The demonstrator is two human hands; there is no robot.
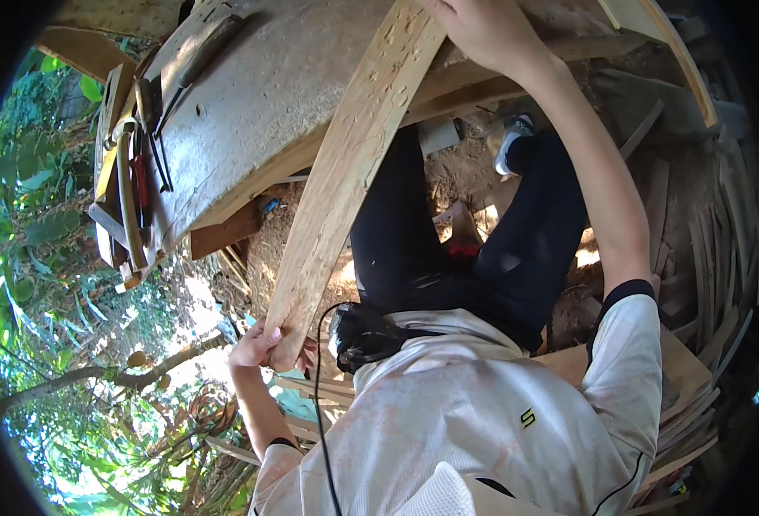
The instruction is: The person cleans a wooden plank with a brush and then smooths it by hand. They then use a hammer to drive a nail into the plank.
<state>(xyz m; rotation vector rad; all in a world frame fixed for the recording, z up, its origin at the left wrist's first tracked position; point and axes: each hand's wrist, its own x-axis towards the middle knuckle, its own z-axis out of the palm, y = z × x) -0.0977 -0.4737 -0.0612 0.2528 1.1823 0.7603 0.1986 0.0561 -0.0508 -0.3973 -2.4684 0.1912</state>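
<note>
A long, flat wooden plank [345, 163] with dents and pits in its face slants across the view in front of my body. Its rounded lower end is gripped by my left hand [259, 346], thumb on top and fingers partly hidden beneath. At the plank's far end, near the upper edge of the view, my right hand [481, 33] is closed round its right side; most of those fingers are hidden or cut off. The plank's upper part passes over the edge of a thick workbench [268, 103].
Several hand tools lie at the bench's left end, among them a hammer-like tool [126, 193] with a wooden handle. Another long tool [203, 56] lies farther back. Stacked wood strips [715, 232] line the right. A black cable [318, 413] hangs before my shirt. Plants grow at left.
</note>
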